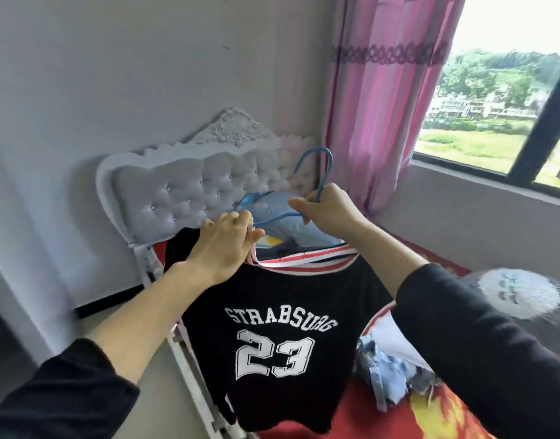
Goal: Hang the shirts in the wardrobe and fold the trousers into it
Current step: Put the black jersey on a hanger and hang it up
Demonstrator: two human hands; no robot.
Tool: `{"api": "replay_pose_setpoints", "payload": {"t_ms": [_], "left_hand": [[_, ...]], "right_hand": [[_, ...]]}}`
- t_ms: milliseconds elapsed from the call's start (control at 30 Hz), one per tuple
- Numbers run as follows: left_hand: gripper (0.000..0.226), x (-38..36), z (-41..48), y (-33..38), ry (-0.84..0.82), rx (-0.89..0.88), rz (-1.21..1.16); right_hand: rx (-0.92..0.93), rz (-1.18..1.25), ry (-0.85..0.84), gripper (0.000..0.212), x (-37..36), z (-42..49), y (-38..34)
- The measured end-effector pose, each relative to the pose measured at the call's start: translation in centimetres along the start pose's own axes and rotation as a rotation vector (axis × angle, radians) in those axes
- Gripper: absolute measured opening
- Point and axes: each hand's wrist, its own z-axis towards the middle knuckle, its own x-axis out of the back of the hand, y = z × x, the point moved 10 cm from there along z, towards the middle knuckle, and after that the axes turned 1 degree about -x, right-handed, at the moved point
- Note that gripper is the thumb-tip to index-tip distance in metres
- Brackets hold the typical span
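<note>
Jersey (282, 327) goes on the blue hanger (331, 161) now: our left hand (223, 245) pinches the collar (304, 263), our right hand (327, 210) grips the hanger (wardrobe unseen). Next, push it right in.

Bright daylight from window (500, 99) at right; soft overall blur; wide-angle edge bending.

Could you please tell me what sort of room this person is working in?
Most likely a bedroom: a tufted white headboard, a pale blue pillow in front of it, and a pink curtain beside the window.
</note>
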Motion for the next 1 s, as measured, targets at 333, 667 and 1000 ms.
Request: {"api": "replay_pose_setpoints", "payload": {"t_ms": [333, 667, 1000], "left_hand": [[0.03, 10.0, -8.5, -24.1, 0.074, 0.259, 0.016], [0.024, 21.5, -16.6, -41.8, 0.247, 0.431, 0.046], [0.03, 26.8, -27.8, -55.7, 0.203, 0.748, -0.229]], "right_hand": [[0.206, 0.02, -0.308, 0.043, -18.7, 2.8, -11.9], [0.317, 0.066, -0.259, 0.035, -31.1, 5.3, -25.5], [0.242, 0.379, -0.247, 0.021, -38.9, 10.1, -39.3]]}}
